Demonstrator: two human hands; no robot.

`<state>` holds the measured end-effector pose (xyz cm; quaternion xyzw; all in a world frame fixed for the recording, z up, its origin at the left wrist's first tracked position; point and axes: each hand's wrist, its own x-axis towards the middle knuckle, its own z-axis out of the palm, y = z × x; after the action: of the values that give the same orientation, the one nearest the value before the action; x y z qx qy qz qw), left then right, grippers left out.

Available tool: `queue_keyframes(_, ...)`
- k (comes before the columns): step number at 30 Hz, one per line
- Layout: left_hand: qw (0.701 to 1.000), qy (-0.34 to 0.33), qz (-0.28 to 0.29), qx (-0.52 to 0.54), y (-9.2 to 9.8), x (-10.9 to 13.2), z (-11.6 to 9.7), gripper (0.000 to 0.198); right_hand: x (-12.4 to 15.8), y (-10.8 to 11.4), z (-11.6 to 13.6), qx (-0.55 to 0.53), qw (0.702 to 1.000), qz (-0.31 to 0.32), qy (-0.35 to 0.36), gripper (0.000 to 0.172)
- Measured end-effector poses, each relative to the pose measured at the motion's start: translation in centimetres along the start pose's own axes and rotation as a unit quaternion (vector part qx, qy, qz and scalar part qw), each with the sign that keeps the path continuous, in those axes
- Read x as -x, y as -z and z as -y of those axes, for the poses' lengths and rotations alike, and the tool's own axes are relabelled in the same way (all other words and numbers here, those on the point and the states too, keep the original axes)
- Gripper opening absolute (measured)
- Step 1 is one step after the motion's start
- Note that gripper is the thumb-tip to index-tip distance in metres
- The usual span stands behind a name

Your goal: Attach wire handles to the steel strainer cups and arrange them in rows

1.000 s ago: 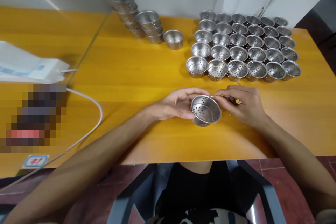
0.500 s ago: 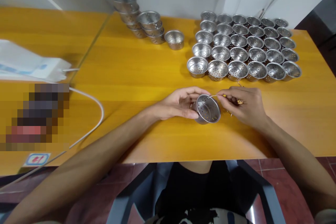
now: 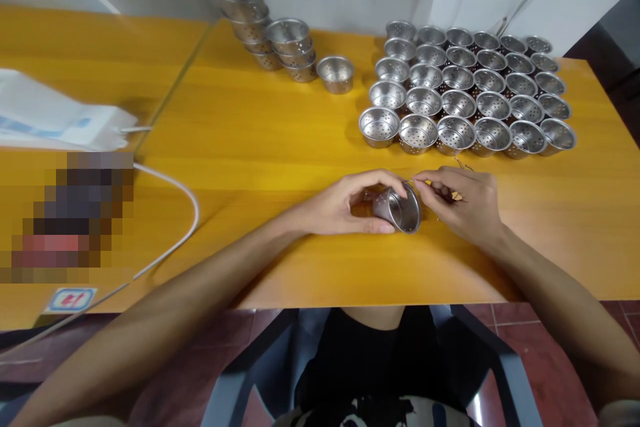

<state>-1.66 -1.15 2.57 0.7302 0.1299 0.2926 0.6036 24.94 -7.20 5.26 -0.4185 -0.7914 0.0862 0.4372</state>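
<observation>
My left hand (image 3: 333,207) grips a small perforated metal strainer cup (image 3: 409,212), with fingers and thumb at its rim. The cup is tipped on its side, its mouth turned to the right. At the upper rim, my right hand (image 3: 467,203) pinches a thin wire piece (image 3: 411,181) between thumb and forefinger. Where the wire's far end sits is hidden by the left fingers. More thin wire pieces (image 3: 459,162) show just beyond the right hand, partly covered by it.
Rows of similar strainer cups (image 3: 418,134) stand at the back right. Stacked cups (image 3: 289,37) and a single cup (image 3: 336,75) are at the back left. A white power adapter or box (image 3: 100,128) with a cable (image 3: 193,203) lies left, near a blurred-out item (image 3: 75,207).
The cup has turned so its mouth faces further right. My left fingers have moved forward over its rim. My right hand stays at the rim with the wire.
</observation>
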Motion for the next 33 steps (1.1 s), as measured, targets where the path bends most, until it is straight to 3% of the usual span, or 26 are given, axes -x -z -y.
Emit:
queue_keyframes(4,0.99,-0.033,0.032,-0.134,0.1,0.0,-0.7,0.046,0.6,-0.7,0.4,-0.046,0.996,0.017,-0.07,0.016)
queue_keyframes(8,0.983,-0.037,0.029,-0.178,0.0,0.0,-1.0,0.049,0.5,-1.1,0.8,-0.17,0.968,0.008,-0.182,0.016)
queue_keyframes(13,0.997,0.023,0.03,-0.062,0.1,0.0,-1.1,0.043,-0.6,-0.4,0.1,-0.355,0.9,0.079,-0.239,0.039)
queue_keyframes(17,0.995,0.086,0.017,0.055,0.6,0.1,-1.0,0.045,-0.9,-0.3,-0.5,-0.419,0.871,0.127,-0.221,0.034)
queue_keyframes(20,0.991,0.097,-0.007,0.095,0.9,0.2,-0.6,0.052,-0.8,-0.8,-0.6,-0.429,0.868,0.131,-0.212,0.039)
queue_keyframes(26,0.985,0.111,-0.016,0.134,0.8,-0.1,-0.4,0.061,-0.3,-1.5,0.3,-0.387,0.889,0.121,-0.213,0.045)
queue_keyframes(33,0.988,0.113,-0.017,0.106,0.4,-0.2,-0.7,0.058,-0.2,-1.5,1.1,-0.389,0.874,0.128,-0.264,0.05)
